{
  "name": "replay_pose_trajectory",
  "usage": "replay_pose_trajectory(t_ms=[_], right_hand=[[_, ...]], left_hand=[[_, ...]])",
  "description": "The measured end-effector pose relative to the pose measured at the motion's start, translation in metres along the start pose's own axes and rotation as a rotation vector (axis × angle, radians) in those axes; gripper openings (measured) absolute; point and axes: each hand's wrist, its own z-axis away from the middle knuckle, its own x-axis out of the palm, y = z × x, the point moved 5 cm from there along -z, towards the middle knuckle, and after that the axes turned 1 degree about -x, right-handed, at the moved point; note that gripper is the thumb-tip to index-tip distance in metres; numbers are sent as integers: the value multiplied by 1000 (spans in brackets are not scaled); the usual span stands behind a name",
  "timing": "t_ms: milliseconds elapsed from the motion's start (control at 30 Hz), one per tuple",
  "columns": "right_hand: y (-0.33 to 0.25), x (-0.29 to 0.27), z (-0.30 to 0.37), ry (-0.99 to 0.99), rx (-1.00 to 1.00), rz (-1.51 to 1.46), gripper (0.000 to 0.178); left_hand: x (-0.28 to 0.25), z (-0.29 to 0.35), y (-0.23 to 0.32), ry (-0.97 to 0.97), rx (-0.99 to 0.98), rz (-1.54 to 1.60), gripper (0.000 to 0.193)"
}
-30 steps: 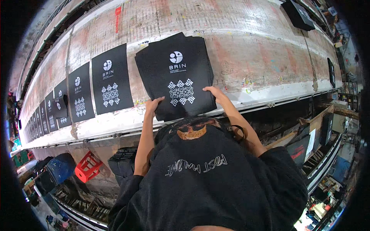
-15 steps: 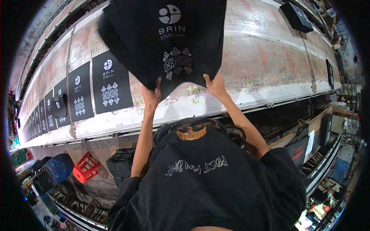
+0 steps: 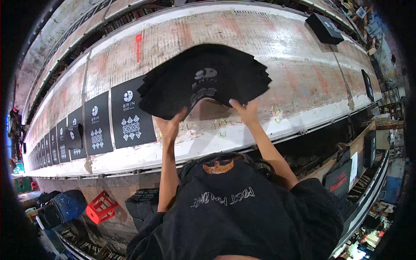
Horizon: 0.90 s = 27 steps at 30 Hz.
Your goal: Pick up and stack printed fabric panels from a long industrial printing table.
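A stack of black printed sheets [image 3: 169, 84], seemingly cloth-like, bows upward between my hands above the long table [image 3: 299, 82]. Its layers fan out in steps at both side edges, and pale printing on the top one is foreshortened by the bend. My left hand [image 3: 171, 123] grips the near left corner with the thumb on top. At the near right corner, my right hand [image 3: 247, 110] pinches the stack the same way. Just left of it lies a flat black sheet [image 3: 119, 104] with a white emblem and lattice pattern, first in a row running left.
A folded dark piece [image 3: 75, 135] lies across sheets in the row. Toward the far right stand a black block-shaped pile [image 3: 324, 28] and a dark flat piece [image 3: 367, 85]. A red stool [image 3: 102, 208] and blue bin [image 3: 69, 204] are below the table's near edge.
The stack has come down from upright to a low, bowed position over the table, its far edge now in view. Both hands keep their grip. The whole view has shifted slightly.
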Motion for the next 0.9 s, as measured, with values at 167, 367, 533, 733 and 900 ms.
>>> replay_pose_trajectory(t_ms=[167, 367, 533, 733, 900], right_hand=[[-1, 0, -12, -125, 137, 354, 43], [-32, 9, -24, 89, 7, 174, 41], [-43, 16, -2, 95, -158, 274, 32], [-39, 17, -4, 71, 118, 69, 34], [-31, 17, 3, 34, 66, 114, 29]], left_hand=[[-5, -22, -2, -42, -99, -106, 65], [-7, -41, 21, 7, -34, 2, 44], [14, -14, 57, 10, 111, 84, 32], [0, -12, 32, 66, -8, 3, 35], [0, -17, 12, 37, -90, -46, 28]])
